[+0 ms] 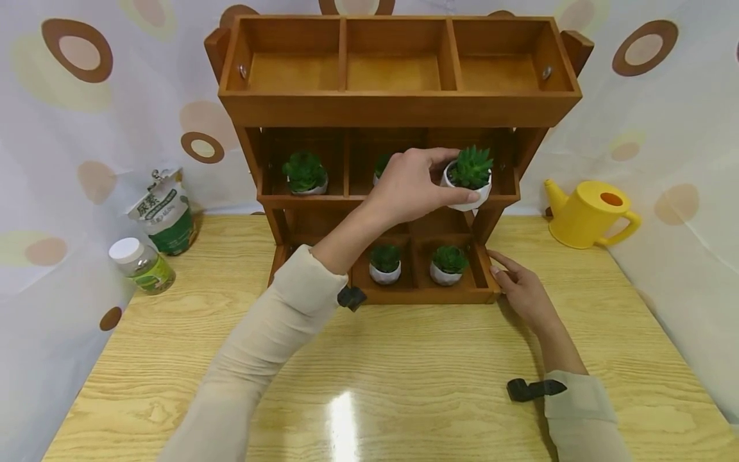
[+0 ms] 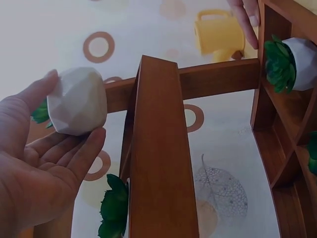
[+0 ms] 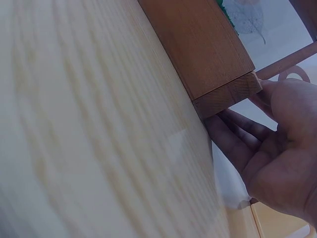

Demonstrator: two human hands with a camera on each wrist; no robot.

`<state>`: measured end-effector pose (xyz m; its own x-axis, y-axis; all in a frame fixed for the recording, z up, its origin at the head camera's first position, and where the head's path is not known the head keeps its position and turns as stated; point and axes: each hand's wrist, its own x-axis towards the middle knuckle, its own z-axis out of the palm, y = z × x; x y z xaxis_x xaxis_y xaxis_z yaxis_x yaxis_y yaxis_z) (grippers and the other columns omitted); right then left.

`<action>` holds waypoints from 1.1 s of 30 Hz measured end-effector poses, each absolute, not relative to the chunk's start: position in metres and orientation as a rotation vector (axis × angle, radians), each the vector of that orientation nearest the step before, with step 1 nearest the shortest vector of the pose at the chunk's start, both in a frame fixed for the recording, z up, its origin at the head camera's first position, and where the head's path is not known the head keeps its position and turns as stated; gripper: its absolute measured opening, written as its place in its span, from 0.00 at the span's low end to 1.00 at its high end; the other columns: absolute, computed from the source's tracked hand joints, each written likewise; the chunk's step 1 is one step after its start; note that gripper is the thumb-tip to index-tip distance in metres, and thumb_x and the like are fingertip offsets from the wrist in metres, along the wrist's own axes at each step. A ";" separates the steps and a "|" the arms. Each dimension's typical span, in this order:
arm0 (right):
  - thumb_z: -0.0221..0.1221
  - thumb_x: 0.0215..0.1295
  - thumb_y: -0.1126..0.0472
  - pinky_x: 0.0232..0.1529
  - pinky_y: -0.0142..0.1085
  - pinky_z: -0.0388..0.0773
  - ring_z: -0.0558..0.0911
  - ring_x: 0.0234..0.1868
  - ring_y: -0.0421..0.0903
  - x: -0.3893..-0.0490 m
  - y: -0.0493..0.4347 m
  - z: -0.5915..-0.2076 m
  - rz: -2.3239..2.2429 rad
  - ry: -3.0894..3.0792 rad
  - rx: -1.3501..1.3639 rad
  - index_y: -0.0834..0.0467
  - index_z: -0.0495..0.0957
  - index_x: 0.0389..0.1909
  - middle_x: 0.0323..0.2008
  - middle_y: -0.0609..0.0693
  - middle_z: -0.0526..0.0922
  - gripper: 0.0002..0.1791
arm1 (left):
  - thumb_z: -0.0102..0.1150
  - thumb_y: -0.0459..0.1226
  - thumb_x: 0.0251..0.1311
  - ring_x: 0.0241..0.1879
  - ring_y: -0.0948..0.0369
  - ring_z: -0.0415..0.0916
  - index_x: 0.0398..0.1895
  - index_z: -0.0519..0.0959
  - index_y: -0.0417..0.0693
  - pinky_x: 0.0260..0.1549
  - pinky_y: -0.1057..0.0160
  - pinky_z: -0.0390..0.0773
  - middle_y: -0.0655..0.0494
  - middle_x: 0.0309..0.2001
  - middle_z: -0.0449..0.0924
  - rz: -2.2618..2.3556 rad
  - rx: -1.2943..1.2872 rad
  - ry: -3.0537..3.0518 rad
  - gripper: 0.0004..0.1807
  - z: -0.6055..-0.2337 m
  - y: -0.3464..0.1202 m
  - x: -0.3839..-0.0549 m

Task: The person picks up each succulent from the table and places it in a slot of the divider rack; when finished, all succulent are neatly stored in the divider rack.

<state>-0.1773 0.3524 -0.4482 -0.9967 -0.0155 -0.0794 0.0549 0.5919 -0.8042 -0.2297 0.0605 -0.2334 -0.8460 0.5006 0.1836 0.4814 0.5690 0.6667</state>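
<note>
My left hand (image 1: 407, 183) pinches a small succulent in a white faceted pot (image 1: 469, 204), thumb on one side and fingers on the other. The pot is held in front of the right compartment of the wooden shelf's middle tier (image 1: 398, 110). In the left wrist view this white pot (image 2: 79, 101) lies between thumb and fingertips, its green leaves mostly hidden. My right hand (image 1: 525, 295) rests its fingers against the right end of the bottom tier. The right wrist view shows those fingers (image 3: 235, 141) touching the wooden end.
Potted succulents stand in the middle tier's left compartment (image 1: 306, 173) and, partly hidden, its centre (image 1: 381, 165). Two more pots (image 1: 385, 274) (image 1: 446, 276) sit in the bottom tier. A yellow watering can (image 1: 586, 215) stands right; a green-white pouch (image 1: 164, 215) and white-capped jar (image 1: 144, 266) stand left.
</note>
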 end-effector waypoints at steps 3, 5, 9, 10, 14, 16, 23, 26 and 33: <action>0.43 0.81 0.44 0.40 0.29 0.78 0.81 0.41 0.31 -0.178 0.351 -0.448 -1.401 2.715 0.033 0.46 0.57 0.80 0.57 0.65 0.82 0.31 | 0.70 0.59 0.57 0.58 0.64 0.78 0.74 0.69 0.57 0.55 0.64 0.78 0.61 0.65 0.78 1.142 0.862 2.766 0.43 -0.230 0.065 -0.234; 0.43 0.81 0.42 0.40 0.29 0.77 0.80 0.41 0.33 -0.177 0.351 -0.447 -1.374 2.740 0.040 0.45 0.57 0.80 0.56 0.64 0.82 0.31 | 0.69 0.58 0.58 0.57 0.64 0.77 0.75 0.68 0.57 0.54 0.65 0.78 0.60 0.65 0.78 1.135 0.866 2.760 0.43 -0.228 0.068 -0.237; 0.43 0.80 0.40 0.37 0.30 0.74 0.78 0.39 0.39 -0.176 0.349 -0.444 -1.321 2.793 0.043 0.42 0.59 0.79 0.51 0.60 0.83 0.31 | 0.68 0.55 0.60 0.49 0.65 0.76 0.76 0.66 0.56 0.49 0.65 0.76 0.60 0.62 0.79 1.117 0.875 2.757 0.42 -0.225 0.076 -0.242; 0.44 0.80 0.40 0.37 0.30 0.74 0.78 0.39 0.39 -0.176 0.349 -0.443 -1.320 2.799 0.040 0.42 0.60 0.79 0.50 0.59 0.83 0.30 | 0.68 0.55 0.61 0.48 0.65 0.76 0.76 0.66 0.56 0.49 0.66 0.76 0.60 0.61 0.79 1.118 0.877 2.752 0.41 -0.224 0.078 -0.243; 0.44 0.80 0.41 0.39 0.29 0.76 0.81 0.40 0.36 -0.176 0.350 -0.443 -1.359 2.773 0.021 0.43 0.60 0.79 0.52 0.62 0.84 0.30 | 0.68 0.52 0.62 0.51 0.65 0.76 0.76 0.66 0.56 0.51 0.67 0.75 0.60 0.63 0.78 1.111 0.904 2.748 0.40 -0.224 0.088 -0.247; 0.44 0.80 0.42 0.40 0.29 0.76 0.81 0.41 0.35 -0.175 0.350 -0.444 -1.359 2.771 0.021 0.43 0.59 0.79 0.54 0.62 0.83 0.30 | 0.67 0.52 0.63 0.55 0.64 0.76 0.76 0.66 0.56 0.55 0.67 0.75 0.59 0.65 0.77 1.102 0.908 2.746 0.40 -0.224 0.093 -0.249; 0.44 0.82 0.45 0.36 0.31 0.75 0.78 0.38 0.36 -0.177 0.352 -0.447 -1.353 2.758 0.040 0.45 0.58 0.79 0.52 0.62 0.83 0.29 | 0.63 0.53 0.67 0.64 0.62 0.74 0.79 0.59 0.58 0.63 0.65 0.73 0.61 0.72 0.71 0.999 0.875 2.756 0.41 -0.227 0.111 -0.253; 0.43 0.82 0.48 0.34 0.31 0.75 0.78 0.37 0.35 -0.178 0.352 -0.448 -1.360 2.747 0.035 0.47 0.58 0.80 0.51 0.62 0.83 0.29 | 0.61 0.53 0.69 0.64 0.62 0.75 0.81 0.55 0.58 0.65 0.65 0.73 0.60 0.73 0.69 0.970 0.844 2.768 0.42 -0.230 0.116 -0.254; 0.44 0.82 0.47 0.36 0.30 0.76 0.79 0.38 0.34 -0.177 0.352 -0.447 -1.389 2.738 0.014 0.45 0.58 0.80 0.53 0.63 0.83 0.29 | 0.58 0.50 0.71 0.69 0.61 0.71 0.81 0.54 0.54 0.67 0.65 0.71 0.58 0.75 0.66 0.927 0.810 2.795 0.40 -0.234 0.125 -0.257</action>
